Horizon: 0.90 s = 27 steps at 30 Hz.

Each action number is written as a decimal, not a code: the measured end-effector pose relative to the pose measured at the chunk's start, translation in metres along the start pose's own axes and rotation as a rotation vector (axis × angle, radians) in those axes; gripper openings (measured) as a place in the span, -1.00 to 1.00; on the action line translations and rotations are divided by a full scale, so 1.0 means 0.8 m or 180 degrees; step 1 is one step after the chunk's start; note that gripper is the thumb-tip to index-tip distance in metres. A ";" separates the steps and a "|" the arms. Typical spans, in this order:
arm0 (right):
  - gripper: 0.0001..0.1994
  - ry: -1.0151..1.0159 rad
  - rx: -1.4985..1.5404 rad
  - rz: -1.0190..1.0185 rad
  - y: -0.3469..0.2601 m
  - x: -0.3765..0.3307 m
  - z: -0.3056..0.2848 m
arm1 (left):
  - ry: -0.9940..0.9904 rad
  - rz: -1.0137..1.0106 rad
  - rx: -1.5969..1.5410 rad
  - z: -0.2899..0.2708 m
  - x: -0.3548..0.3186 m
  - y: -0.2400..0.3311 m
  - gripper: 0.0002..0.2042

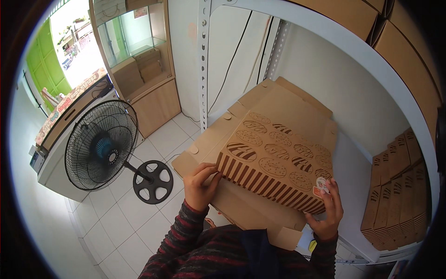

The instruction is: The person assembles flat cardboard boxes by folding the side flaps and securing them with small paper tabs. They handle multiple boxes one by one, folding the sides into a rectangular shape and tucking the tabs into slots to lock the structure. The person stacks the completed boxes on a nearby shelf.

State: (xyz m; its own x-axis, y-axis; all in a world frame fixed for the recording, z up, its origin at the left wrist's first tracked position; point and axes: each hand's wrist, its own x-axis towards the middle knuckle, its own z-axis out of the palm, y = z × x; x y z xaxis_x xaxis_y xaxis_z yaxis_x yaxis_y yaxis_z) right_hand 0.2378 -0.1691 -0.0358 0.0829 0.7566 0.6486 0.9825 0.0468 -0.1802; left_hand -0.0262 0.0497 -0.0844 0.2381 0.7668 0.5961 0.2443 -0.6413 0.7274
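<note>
A brown cardboard box (278,159) with printed round donut shapes on its top and dark stripes along its front side sits closed in front of me. It rests on flattened cardboard blanks (246,203) on a white shelf. My left hand (200,186) has its fingers bent and pinched at the box's front left corner. At the front right corner, my right hand (327,211) grips the box, its thumb low on the striped side and its fingers by the top edge. A white and orange sticker (320,186) shows beside those fingers.
Rows of similar printed boxes (395,195) stand on the shelf at the right. A white metal rack post (203,65) rises behind the blanks, and more cartons (409,51) lie overhead. A black floor fan (104,146) stands at the left, near a glass-fronted cabinet (134,46).
</note>
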 end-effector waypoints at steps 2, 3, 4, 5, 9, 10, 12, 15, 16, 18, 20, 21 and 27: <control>-0.30 -0.0056 -0.0039 -0.0066 0.002 0.001 0.000 | -0.0041 -0.0054 -0.0102 0.001 0.001 -0.004 -0.87; -0.29 -0.0106 -0.0060 -0.0074 0.003 0.000 -0.001 | -0.0076 -0.0099 -0.0194 0.000 0.001 -0.006 -0.87; -0.28 -0.0157 -0.0081 -0.0081 0.004 0.001 -0.003 | -0.0113 -0.0145 -0.0287 0.000 0.001 -0.008 -0.88; -0.27 -0.0209 -0.0103 -0.0087 0.004 0.001 -0.005 | -0.0083 -0.0300 -0.0402 -0.001 0.001 -0.012 -0.89; -0.24 -0.0483 -0.0171 -0.0055 0.000 0.002 -0.006 | -0.0342 -0.0912 -0.0731 -0.008 0.004 -0.012 -0.88; -0.24 -0.0559 -0.0161 -0.0029 0.000 0.002 -0.007 | -0.0400 -0.1009 -0.0837 -0.012 0.006 -0.015 -0.85; -0.24 -0.0659 -0.0136 -0.0021 0.001 0.000 -0.007 | -0.0556 -0.1227 -0.1112 -0.015 0.012 -0.010 -0.68; -0.26 -0.0730 -0.0113 -0.0078 0.005 -0.004 -0.004 | -0.0703 -0.1349 -0.1111 -0.016 0.020 -0.004 -0.61; -0.26 -0.0756 -0.0121 -0.0097 0.005 -0.004 -0.005 | -0.0849 -0.1217 -0.0927 -0.015 0.024 -0.005 -0.59; -0.28 -0.0762 -0.0038 -0.0055 0.006 -0.006 -0.004 | -0.1136 -0.0938 -0.0558 -0.011 0.035 -0.009 -0.54; -0.28 -0.0722 0.0146 0.0062 0.007 -0.008 -0.001 | -0.1334 -0.1206 -0.0541 -0.009 0.045 -0.002 -0.52; -0.29 -0.0608 0.0205 0.0152 0.003 -0.007 0.000 | -0.1429 -0.1333 -0.0530 -0.008 0.049 0.001 -0.51; -0.26 -0.0053 0.1600 0.1202 0.005 -0.022 0.018 | -0.2003 -0.1679 -0.1578 -0.015 0.047 -0.009 -0.41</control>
State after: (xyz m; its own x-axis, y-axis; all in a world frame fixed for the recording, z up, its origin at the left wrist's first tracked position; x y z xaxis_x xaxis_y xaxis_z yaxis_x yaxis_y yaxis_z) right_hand 0.2375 -0.1729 -0.0585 0.4023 0.7908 0.4613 0.6872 0.0721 -0.7229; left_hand -0.0303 0.0836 -0.0634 0.7077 0.7056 -0.0360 0.0732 -0.0225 0.9971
